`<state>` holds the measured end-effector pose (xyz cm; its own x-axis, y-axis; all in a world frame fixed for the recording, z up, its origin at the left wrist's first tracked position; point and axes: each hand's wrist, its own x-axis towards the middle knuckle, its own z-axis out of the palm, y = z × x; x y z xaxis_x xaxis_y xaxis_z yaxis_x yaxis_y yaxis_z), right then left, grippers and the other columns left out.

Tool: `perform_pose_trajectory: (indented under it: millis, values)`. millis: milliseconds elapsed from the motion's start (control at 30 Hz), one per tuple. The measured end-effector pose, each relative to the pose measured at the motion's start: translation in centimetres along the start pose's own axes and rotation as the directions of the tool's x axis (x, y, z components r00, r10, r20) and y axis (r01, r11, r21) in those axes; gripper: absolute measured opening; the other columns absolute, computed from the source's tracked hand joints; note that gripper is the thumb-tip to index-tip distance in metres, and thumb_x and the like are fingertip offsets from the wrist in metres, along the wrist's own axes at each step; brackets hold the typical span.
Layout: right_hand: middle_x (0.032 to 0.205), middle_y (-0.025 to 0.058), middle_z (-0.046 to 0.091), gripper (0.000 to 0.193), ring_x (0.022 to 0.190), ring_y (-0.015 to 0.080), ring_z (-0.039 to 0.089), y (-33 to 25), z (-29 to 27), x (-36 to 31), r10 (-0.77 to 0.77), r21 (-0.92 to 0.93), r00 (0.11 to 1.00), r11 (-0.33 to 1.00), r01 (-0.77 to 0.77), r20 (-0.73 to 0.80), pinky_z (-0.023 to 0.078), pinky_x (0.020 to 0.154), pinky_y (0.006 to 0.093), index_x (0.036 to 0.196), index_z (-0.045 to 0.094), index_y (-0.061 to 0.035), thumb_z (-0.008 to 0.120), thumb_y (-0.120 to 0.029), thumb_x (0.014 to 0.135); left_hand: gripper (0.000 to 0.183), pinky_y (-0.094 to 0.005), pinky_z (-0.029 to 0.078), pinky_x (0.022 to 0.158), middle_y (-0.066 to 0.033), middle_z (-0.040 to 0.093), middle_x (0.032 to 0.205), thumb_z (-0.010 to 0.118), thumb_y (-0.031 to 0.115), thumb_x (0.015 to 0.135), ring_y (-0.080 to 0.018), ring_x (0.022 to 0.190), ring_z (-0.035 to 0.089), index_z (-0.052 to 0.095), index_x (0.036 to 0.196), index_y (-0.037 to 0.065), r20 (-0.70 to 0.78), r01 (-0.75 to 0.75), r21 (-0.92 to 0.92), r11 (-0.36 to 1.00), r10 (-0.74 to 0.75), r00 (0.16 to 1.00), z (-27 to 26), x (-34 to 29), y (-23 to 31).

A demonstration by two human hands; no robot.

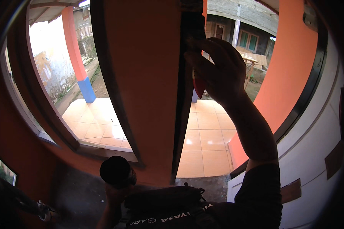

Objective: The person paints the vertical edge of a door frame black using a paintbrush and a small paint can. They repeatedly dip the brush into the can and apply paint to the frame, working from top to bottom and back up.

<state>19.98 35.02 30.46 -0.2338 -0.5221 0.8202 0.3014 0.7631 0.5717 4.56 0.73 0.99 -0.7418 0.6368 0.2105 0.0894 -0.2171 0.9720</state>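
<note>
My right hand is raised against the dark door frame post, its fingers closed round a paintbrush. The brush's red handle points down below my fingers; its upper end is lost in shadow against the post. Low in front of my body, my left hand grips a dark round can from below. The can's top looks black, and I cannot make out what is inside.
Left of the post is an orange wall strip, then a window frame. Through the doorway lies a tiled porch floor. A white door panel stands at my right. An orange-and-blue pillar rises outside.
</note>
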Motion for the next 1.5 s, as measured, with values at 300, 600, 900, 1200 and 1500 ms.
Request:
perform_pose_trajectory:
  millis: [300, 600, 900, 1200, 1500]
  values:
    - [0.103, -0.0002, 0.072, 0.015, 0.092, 0.0191, 0.07, -0.3, -1.2, 0.4, 0.069, -0.074, 0.997, 0.995, -0.067, 0.027, 0.057, 0.075, 0.0337, 0.097, 0.076, -0.0148, 0.075, -0.02, 0.083, 0.066, -0.036, 0.055, 0.089, -0.008, 0.069, 0.111, 0.091, 0.013, 0.066, -0.0187, 0.1, 0.067, 0.063, 0.124, 0.001, 0.048, 0.011, 0.048, 0.999, -0.013, 0.999, -0.6, 0.0, -0.1]
    - [0.106, 0.004, 0.074, 0.023, 0.097, 0.0237, 0.071, 0.5, -2.4, -0.4, 0.221, -0.041, 0.973, 0.975, -0.218, 0.069, 0.058, 0.08, 0.0312, 0.097, 0.078, -0.0166, 0.081, -0.007, 0.077, 0.049, -0.0338, 0.054, 0.088, -0.0048, 0.068, 0.108, 0.079, 0.002, 0.069, -0.018, 0.099, 0.067, 0.067, 0.116, 0.004, 0.009, -0.061, 0.062, 0.996, 0.061, 0.998, 0.6, 0.1, 0.7]
    - [0.106, 0.0054, 0.074, 0.019, 0.097, 0.0255, 0.07, -0.2, -3.2, -0.4, 0.218, 0.0, 0.975, 0.976, -0.219, 0.041, 0.058, 0.081, 0.0354, 0.096, 0.078, -0.0155, 0.08, -0.01, 0.078, 0.049, -0.0334, 0.055, 0.086, -0.0052, 0.068, 0.107, 0.08, 0.004, 0.068, -0.0174, 0.098, 0.067, 0.067, 0.115, 0.003, 0.034, -0.061, 0.027, 0.998, 0.06, 0.998, 0.6, 0.5, 0.5]
    - [0.108, 0.0072, 0.073, 0.019, 0.098, 0.0273, 0.071, -0.3, -1.6, 0.9, -0.021, 0.017, 0.999, 1.0, 0.022, -0.034, 0.06, 0.081, 0.0371, 0.095, 0.077, -0.0154, 0.078, -0.016, 0.077, 0.07, -0.0363, 0.054, 0.091, -0.0075, 0.069, 0.112, 0.094, 0.013, 0.064, -0.0182, 0.101, 0.066, 0.062, 0.125, 0.001, 0.052, -0.045, 0.007, 0.999, 0.045, 0.998, 0.0, 0.5, -0.4]
    - [0.105, -0.0013, 0.072, 0.006, 0.092, 0.0186, 0.069, -0.1, -1.2, 0.4, 0.008, -0.064, 0.999, 0.998, -0.011, -0.05, 0.056, 0.071, 0.0314, 0.085, 0.076, -0.0176, 0.078, -0.018, 0.08, 0.066, -0.0352, 0.055, 0.089, -0.007, 0.069, 0.11, 0.091, 0.009, 0.064, -0.0181, 0.099, 0.067, 0.063, 0.123, 0.001, 0.038, -0.038, -0.012, 0.999, 0.038, 0.999, 0.4, 0.6, 0.2]
